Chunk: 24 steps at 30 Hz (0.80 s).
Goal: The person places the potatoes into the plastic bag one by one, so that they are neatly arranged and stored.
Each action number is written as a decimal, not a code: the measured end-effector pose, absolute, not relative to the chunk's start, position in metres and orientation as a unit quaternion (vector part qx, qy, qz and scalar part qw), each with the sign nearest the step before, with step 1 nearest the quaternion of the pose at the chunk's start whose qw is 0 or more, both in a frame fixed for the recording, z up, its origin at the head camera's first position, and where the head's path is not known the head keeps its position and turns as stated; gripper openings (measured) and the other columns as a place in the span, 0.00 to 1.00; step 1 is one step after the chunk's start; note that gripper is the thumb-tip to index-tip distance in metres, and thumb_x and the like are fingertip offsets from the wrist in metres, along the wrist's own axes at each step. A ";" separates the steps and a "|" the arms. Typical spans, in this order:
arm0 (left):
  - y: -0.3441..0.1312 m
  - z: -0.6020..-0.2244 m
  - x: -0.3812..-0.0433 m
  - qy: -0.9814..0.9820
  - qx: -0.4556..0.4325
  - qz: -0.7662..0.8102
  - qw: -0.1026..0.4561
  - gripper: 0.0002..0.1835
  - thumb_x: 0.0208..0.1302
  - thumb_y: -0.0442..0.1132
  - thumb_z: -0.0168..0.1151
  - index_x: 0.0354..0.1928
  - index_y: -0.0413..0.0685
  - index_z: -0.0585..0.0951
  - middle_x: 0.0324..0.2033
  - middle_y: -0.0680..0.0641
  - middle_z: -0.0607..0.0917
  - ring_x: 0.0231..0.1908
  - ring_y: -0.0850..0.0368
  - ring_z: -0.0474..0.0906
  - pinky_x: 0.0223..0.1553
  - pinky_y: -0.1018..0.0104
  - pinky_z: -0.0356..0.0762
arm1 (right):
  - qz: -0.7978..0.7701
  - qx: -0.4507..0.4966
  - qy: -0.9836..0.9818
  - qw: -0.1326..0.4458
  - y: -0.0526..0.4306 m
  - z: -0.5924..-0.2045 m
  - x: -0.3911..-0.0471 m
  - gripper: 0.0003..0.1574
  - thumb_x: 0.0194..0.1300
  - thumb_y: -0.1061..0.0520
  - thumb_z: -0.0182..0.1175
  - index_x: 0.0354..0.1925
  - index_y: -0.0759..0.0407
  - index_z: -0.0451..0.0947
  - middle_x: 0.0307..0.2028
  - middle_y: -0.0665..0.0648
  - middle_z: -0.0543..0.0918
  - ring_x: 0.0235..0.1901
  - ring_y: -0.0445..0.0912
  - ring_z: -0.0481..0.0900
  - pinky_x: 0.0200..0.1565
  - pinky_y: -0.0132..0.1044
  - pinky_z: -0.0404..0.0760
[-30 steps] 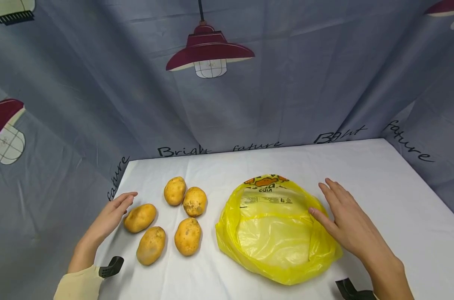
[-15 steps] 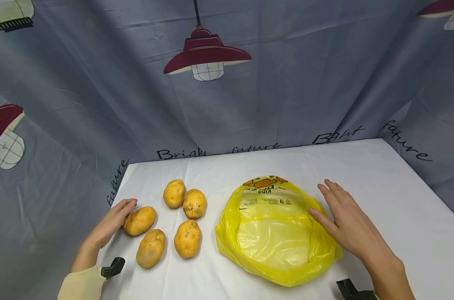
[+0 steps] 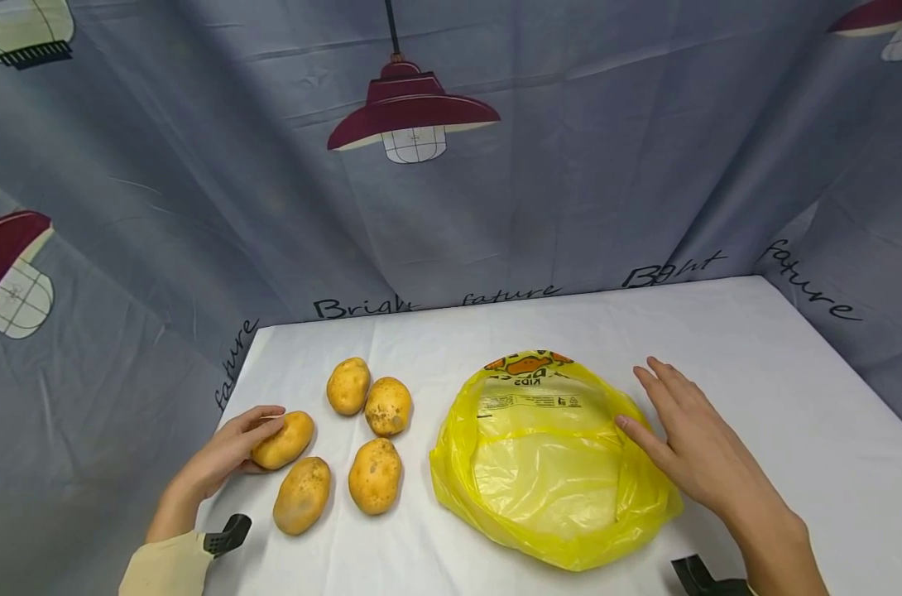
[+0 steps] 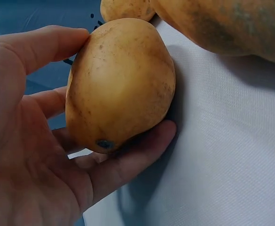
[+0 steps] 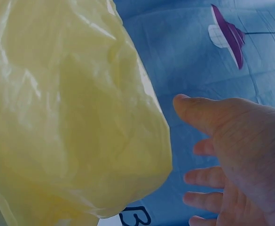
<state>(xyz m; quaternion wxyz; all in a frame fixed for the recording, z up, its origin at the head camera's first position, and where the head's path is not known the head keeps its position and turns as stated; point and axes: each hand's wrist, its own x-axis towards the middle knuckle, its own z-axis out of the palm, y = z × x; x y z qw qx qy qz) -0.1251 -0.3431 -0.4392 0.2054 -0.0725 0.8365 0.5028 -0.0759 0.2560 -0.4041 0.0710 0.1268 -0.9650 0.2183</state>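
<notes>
At the left of the head view, my left hand [image 3: 223, 454] grips the leftmost potato [image 3: 284, 440] from its outer side. In the left wrist view the thumb [image 4: 64, 44] lies against one side of that potato [image 4: 123, 84], and fingers curl round the opposite side and behind it. A yellow plastic bag [image 3: 451, 463] lies with its wide mouth facing up, right of the middle. My right hand [image 3: 700, 443] hovers at the bag's right rim, fingers extended and holding nothing. The right wrist view shows a gap between this thumb and the bag [image 5: 81, 117].
Several more potatoes lie close by on the white cloth: one in front [image 3: 302, 495], one [image 3: 375, 476] nearer the bag, and two touching behind. A grey curtain [image 3: 570, 165] printed with red lamps hangs behind the table [image 3: 756, 348].
My left hand has come down beside the leftmost potato and closed round it, tilting it slightly. The right hand and bag have stayed in place.
</notes>
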 end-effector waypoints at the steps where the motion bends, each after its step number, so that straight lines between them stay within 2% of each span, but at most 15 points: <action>1: -0.343 -0.440 -0.125 0.835 -0.074 0.504 0.206 0.34 0.75 0.54 0.56 0.71 0.36 0.64 0.64 0.33 0.69 0.51 0.45 0.74 0.42 0.56 0.83 | 0.219 0.127 -0.965 0.070 0.256 -0.404 -0.076 0.49 0.72 0.40 0.60 0.75 0.69 0.57 0.74 0.74 0.55 0.70 0.72 0.53 0.66 0.70 0.52; 5: -0.343 -0.442 -0.123 0.835 -0.069 0.508 0.202 0.31 0.75 0.50 0.58 0.69 0.35 0.67 0.59 0.35 0.72 0.47 0.49 0.76 0.42 0.57 0.83 | 0.218 0.126 -0.965 0.070 0.256 -0.404 -0.075 0.49 0.72 0.40 0.60 0.75 0.69 0.57 0.74 0.74 0.55 0.70 0.72 0.53 0.65 0.71 0.52; 11: -0.345 -0.435 -0.118 0.837 -0.052 0.513 0.183 0.29 0.78 0.47 0.54 0.69 0.32 0.65 0.59 0.33 0.72 0.46 0.50 0.76 0.41 0.57 0.83 | 0.220 0.124 -0.965 0.067 0.256 -0.403 -0.076 0.49 0.72 0.41 0.61 0.75 0.69 0.57 0.74 0.73 0.54 0.70 0.72 0.53 0.65 0.71 0.52; 19: -0.332 -0.413 -0.117 0.859 -0.023 0.488 0.152 0.30 0.78 0.52 0.51 0.69 0.36 0.66 0.61 0.36 0.72 0.48 0.52 0.73 0.40 0.60 0.79 | 0.219 0.115 -0.967 0.061 0.256 -0.402 -0.075 0.50 0.71 0.41 0.62 0.75 0.68 0.56 0.74 0.73 0.54 0.70 0.72 0.53 0.64 0.72 0.53; 24: -0.309 -0.402 -0.112 0.857 -0.006 0.500 0.124 0.27 0.78 0.50 0.53 0.68 0.38 0.69 0.59 0.36 0.74 0.46 0.53 0.75 0.39 0.61 0.79 | 0.218 0.116 -0.967 0.059 0.255 -0.401 -0.075 0.49 0.71 0.41 0.62 0.75 0.68 0.57 0.74 0.73 0.54 0.70 0.72 0.53 0.64 0.71 0.54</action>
